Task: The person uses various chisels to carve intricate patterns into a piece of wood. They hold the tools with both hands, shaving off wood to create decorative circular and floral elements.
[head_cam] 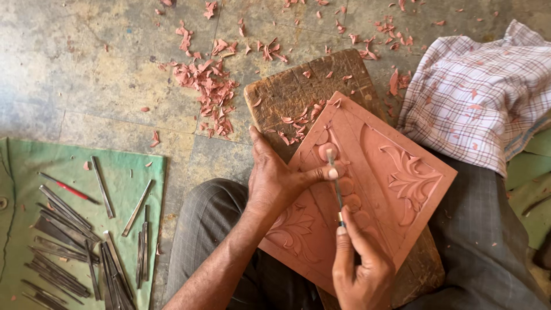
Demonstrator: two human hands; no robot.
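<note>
Wood carving going on here, seen from above. The right hand (360, 270) comes in from 6 o'clock, fingers pinched together around a thin metal chisel (336, 182), which runs up and slightly left with its tip on the carved panel (367, 189). The left hand (281, 178) lies flat on the panel's left edge, at about 9 o'clock from the chisel. Its fingers aren't gripping anything; the thumb sticks up toward 12 and one finger stretches right so that its tip touches the chisel shaft near the blade end.

The panel is a reddish-pink square slab, turned like a diamond, with a leafy motif at its 3 o'clock side, another leaf pattern at 7 o'clock under the left wrist, and round bead shapes down the middle where the chisel is working. It's propped on a worn wooden block (298, 86) that pokes out at 11 o'clock, with loose shavings sitting on it. The whole lot rests across the person's lap, grey trousers on both sides.

More pink shavings (209, 80) are scattered over the stone floor (86, 63) toward 11 and 12. Way over at 8 o'clock there's a green mat (123, 172) covered with a pile of spare chisels (69, 241), one with a red handle (72, 189). A checked cloth (476, 92) is bunched up at 2 o'clock.
</note>
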